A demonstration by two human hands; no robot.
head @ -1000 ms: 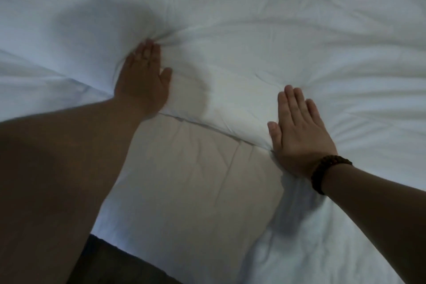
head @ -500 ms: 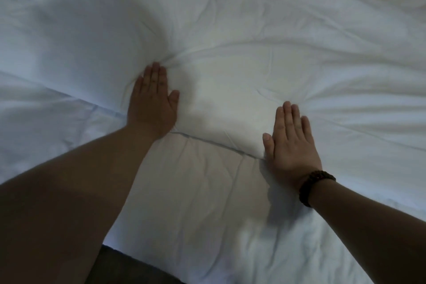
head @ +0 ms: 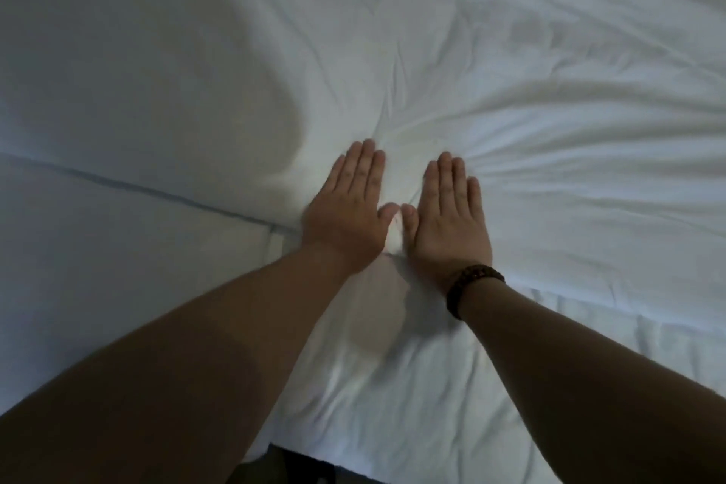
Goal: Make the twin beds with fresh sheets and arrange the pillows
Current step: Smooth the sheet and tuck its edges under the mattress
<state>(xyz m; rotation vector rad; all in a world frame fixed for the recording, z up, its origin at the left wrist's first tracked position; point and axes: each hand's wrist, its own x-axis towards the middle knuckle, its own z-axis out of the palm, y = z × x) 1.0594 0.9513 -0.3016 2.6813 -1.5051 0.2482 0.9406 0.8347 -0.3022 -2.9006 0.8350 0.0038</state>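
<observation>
A white duvet (head: 510,98) covers most of the bed, its near edge running from left to right across the middle. Below that edge lies the white sheet (head: 393,385) over the mattress. My left hand (head: 347,208) lies flat with straight fingers on the duvet's edge. My right hand (head: 448,216), with a dark bead bracelet at the wrist, presses flat right beside it, the two thumbs almost touching. Creases fan out from the fingertips to the right and upward. No pillow is in view.
The near edge of the bed (head: 353,468) shows at the bottom, with a dark floor strip (head: 298,473) below it. A soft fold of the duvet (head: 243,63) rises at the upper left.
Both hands have slid toward each other along the duvet's edge, from well apart to side by side. The view has shifted so more of the duvet shows.
</observation>
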